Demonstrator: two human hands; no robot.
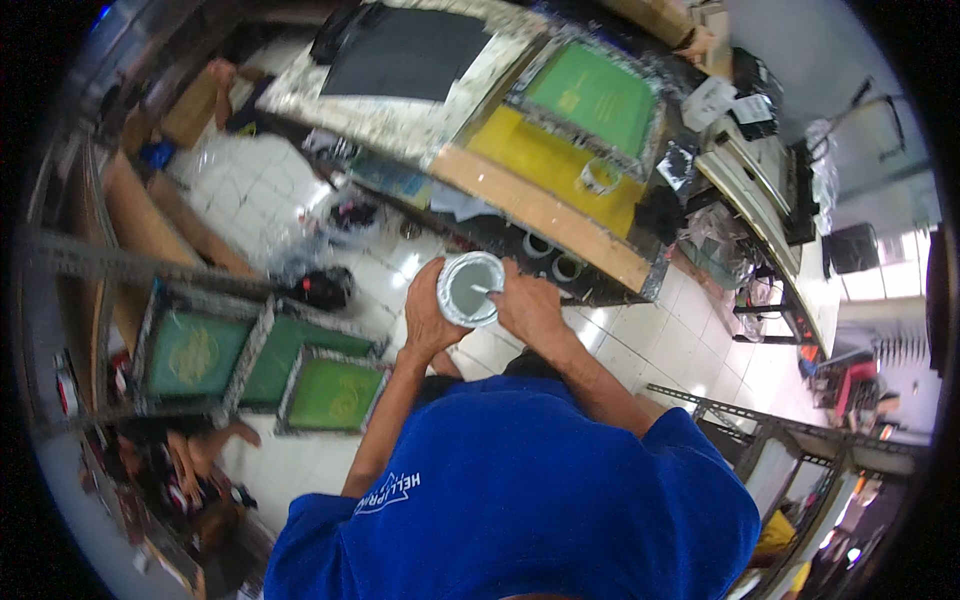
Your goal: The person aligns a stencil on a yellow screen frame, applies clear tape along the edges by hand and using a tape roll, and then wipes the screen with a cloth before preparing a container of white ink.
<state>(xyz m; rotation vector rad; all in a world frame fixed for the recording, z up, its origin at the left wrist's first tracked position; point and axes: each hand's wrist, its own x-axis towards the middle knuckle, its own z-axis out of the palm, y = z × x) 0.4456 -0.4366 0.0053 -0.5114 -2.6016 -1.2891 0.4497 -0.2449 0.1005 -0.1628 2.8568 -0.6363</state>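
Observation:
My left hand point(427, 318) is wrapped round the side of a round white tub point(446, 288), held in front of my body with its mouth upward. Pale stuff coats the tub's rim and inside. A thin white stick point(481, 290) reaches into the tub, and my right hand point(531, 312) is closed on its outer end at the right rim. The stick's full shape is hidden by the hand and the tub.
Ahead stands a worktable with a wooden edge point(540, 218), a green framed printing screen point(590, 95), a yellow sheet point(520, 145), a tape roll point(600, 177) and black sheets point(405, 52). Framed screens point(335, 390) lean at left. People sit at far left. A metal rack point(790, 430) stands right.

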